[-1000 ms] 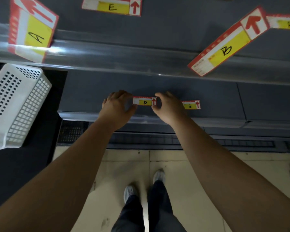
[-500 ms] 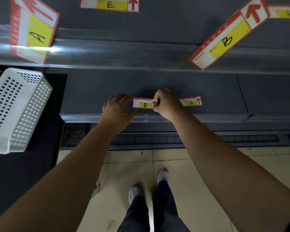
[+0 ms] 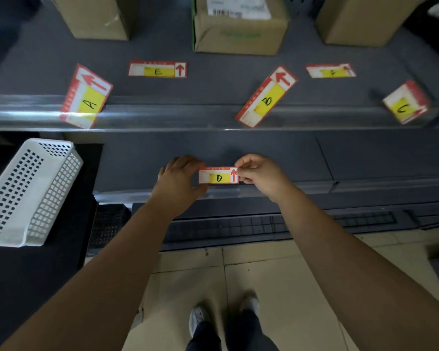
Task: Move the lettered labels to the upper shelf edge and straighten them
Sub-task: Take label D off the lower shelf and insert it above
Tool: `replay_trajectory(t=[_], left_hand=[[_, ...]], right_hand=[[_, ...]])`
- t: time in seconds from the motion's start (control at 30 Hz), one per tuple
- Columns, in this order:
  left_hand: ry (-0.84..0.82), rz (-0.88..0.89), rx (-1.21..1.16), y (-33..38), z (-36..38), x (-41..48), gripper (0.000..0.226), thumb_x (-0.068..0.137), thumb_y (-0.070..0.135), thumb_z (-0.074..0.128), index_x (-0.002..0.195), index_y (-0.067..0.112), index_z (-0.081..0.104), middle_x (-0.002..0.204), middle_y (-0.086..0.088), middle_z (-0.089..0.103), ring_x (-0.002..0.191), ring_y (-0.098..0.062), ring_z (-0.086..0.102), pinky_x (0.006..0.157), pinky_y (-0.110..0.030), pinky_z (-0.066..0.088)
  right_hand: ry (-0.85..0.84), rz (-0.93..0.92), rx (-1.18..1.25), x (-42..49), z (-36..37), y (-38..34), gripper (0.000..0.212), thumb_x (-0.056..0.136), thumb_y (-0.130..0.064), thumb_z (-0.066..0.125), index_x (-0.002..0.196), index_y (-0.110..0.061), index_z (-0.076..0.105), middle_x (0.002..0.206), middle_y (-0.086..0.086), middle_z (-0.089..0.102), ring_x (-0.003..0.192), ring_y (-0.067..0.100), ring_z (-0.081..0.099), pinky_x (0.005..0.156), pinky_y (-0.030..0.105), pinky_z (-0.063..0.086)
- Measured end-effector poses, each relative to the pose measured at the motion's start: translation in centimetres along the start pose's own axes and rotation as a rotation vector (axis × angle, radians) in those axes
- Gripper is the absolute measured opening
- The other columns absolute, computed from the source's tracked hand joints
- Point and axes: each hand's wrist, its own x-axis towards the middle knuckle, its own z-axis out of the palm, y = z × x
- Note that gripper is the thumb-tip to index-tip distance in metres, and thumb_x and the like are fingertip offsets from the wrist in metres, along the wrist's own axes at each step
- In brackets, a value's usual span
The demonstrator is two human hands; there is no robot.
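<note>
Head view: left hand [image 3: 178, 179] and right hand [image 3: 260, 174] pinch D label [image 3: 218, 176] (level) at its ends.

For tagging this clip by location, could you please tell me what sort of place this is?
Most likely a shop or stockroom aisle: tiered dark shelving with a clear label rail along its edge, arrow-marked shelf labels such as the D label, and cardboard boxes behind.

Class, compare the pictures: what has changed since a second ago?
The right hand now pinches the arrow end of the D label, with the left hand on its other end, and the label has come nearer the front edge of the lower shelf. The G label no longer shows. The A label, B label, E label and white basket stayed put.
</note>
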Motion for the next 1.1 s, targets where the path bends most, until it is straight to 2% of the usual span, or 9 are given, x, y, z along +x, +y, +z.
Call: replay_trajectory(t=[0.1,0.23,0.33,0.43,0.6,0.83,1.1], left_hand=[[0.020,0.041,0.012,2.4,-1.0,-0.9,0.043,0.076,0.036,0.072,0.116,0.024,0.060,0.124,0.001,0.057,0.118,-0.023,0.047,0.096,-0.047,0.036],[0.055,0.082,0.004,5.9,-2.4,-2.9,0.042,0.078,0.035,0.072,0.116,0.023,0.060,0.122,0.001,0.058,0.115,-0.023,0.049,0.096,-0.046,0.038],[0.103,0.108,0.024,9.4,-3.7,-4.8,0.042,0.078,0.038,0.070,0.116,0.023,0.059,0.121,0.002,0.058,0.115,-0.022,0.048,0.096,-0.046,0.039],[0.172,0.133,0.058,13.5,-4.8,-7.1,0.043,0.078,0.037,0.072,0.116,0.023,0.060,0.120,0.002,0.059,0.115,-0.022,0.049,0.095,-0.046,0.041],[0.267,0.175,0.096,21.7,-5.3,-12.0,0.044,0.077,0.035,0.073,0.117,0.021,0.061,0.120,0.001,0.060,0.113,-0.022,0.051,0.096,-0.040,0.039],[0.281,0.238,0.098,32.7,-3.9,-15.6,0.042,0.079,0.037,0.071,0.118,0.026,0.059,0.121,0.006,0.057,0.114,-0.017,0.048,0.096,-0.037,0.037],[0.259,0.334,0.092,42.1,-1.7,-13.6,0.047,0.080,0.038,0.070,0.123,0.025,0.057,0.125,0.006,0.054,0.119,-0.017,0.044,0.100,-0.041,0.034]], right_hand=[[-0.001,-0.016,0.068,-2.8,-1.6,-1.0,0.020,0.086,0.001,0.064,0.084,-0.020,0.064,0.076,0.000,0.066,0.066,0.010,0.060,0.066,0.023,0.049],[0.011,-0.095,0.046,-7.1,-3.6,-1.6,0.023,0.083,-0.011,0.072,0.100,-0.024,0.064,0.093,-0.002,0.068,0.081,0.011,0.065,0.073,0.022,0.050],[0.050,-0.274,-0.142,-11.0,-5.5,-1.8,0.038,0.078,-0.017,0.078,0.111,-0.028,0.063,0.094,-0.005,0.065,0.087,0.013,0.063,0.080,0.025,0.052],[0.058,-0.457,-0.379,-15.1,-7.9,-1.8,0.044,0.079,-0.018,0.076,0.120,-0.026,0.062,0.099,-0.007,0.062,0.091,0.010,0.060,0.084,0.027,0.051],[0.079,-0.585,-0.473,-22.7,-13.1,-0.9,0.044,0.083,-0.018,0.072,0.124,-0.026,0.059,0.110,-0.007,0.062,0.099,0.008,0.058,0.092,0.031,0.050],[0.193,-0.628,-0.468,-31.3,-21.6,1.4,0.042,0.084,-0.019,0.072,0.122,-0.031,0.060,0.100,-0.012,0.061,0.093,0.004,0.058,0.089,0.028,0.051],[0.286,-0.583,-0.379,-35.5,-30.2,3.4,0.040,0.085,-0.017,0.070,0.119,-0.035,0.060,0.093,-0.015,0.060,0.088,-0.002,0.056,0.080,0.017,0.046]])
